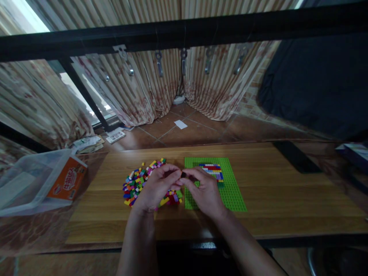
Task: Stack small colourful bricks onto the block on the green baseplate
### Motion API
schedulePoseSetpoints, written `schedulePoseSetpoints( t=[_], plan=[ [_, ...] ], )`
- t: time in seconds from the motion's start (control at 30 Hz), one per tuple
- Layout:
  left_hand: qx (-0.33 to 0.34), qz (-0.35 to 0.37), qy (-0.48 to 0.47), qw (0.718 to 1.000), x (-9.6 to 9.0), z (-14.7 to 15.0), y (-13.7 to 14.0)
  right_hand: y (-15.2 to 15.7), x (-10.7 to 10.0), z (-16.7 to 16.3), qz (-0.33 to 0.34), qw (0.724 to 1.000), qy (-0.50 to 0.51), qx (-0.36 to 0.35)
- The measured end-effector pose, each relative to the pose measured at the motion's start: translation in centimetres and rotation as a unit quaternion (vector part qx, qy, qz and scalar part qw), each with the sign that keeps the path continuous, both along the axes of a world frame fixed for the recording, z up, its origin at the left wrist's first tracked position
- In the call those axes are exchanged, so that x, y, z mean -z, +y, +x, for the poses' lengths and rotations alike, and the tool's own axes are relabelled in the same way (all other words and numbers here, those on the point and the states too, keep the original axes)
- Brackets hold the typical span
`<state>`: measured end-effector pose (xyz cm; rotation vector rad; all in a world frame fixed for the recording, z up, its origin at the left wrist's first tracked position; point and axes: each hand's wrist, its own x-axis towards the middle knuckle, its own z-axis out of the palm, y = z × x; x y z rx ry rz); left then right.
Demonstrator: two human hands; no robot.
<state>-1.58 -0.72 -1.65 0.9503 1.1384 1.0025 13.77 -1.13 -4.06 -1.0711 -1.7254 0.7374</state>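
Observation:
My left hand [159, 186] and my right hand [205, 191] meet over the table, fingertips pinched together. Between them shows a small dark toy brick [183, 174], partly hidden by the fingers. Under and beside my left hand lies a loose pile of coloured toy bricks [138, 184]. A green studded baseplate [234, 195] is under my right hand. On it sits a block of coloured brick rows [214, 168], red, white, blue and purple among them, partly covered by my right hand.
The wooden table [276, 199] carries a black flat object [297, 157] at its far right. To the left stands a clear plastic bin [37, 165] with an orange label. A dark metal bar [184, 32] with hanging hooks crosses in front of the curtains.

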Motion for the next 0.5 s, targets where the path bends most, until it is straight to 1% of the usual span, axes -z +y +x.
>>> schedulePoseSetpoints(
  t=[0.13,0.3,0.37,0.43,0.5],
  plan=[
    [-0.014,-0.018,-0.016,1.000,0.4,0.2,0.2,-0.1,-0.3,0.1,0.000,0.999,-0.034,-0.002],
    [-0.011,-0.039,-0.029,0.999,-0.1,0.1,0.0,-0.1,-0.4,0.6,-0.016,0.999,-0.013,-0.034],
    [-0.010,-0.043,-0.043,0.998,-0.3,0.0,-0.1,-0.1,-0.2,0.7,-0.036,0.998,0.021,-0.048],
    [-0.007,-0.045,-0.072,0.996,-0.4,-0.1,-0.2,0.0,0.2,0.6,-0.072,0.992,0.088,-0.056],
    [-0.003,-0.046,-0.105,0.993,-0.4,-0.2,-0.2,0.2,0.6,0.4,-0.126,0.974,0.179,-0.060]
  ],
)
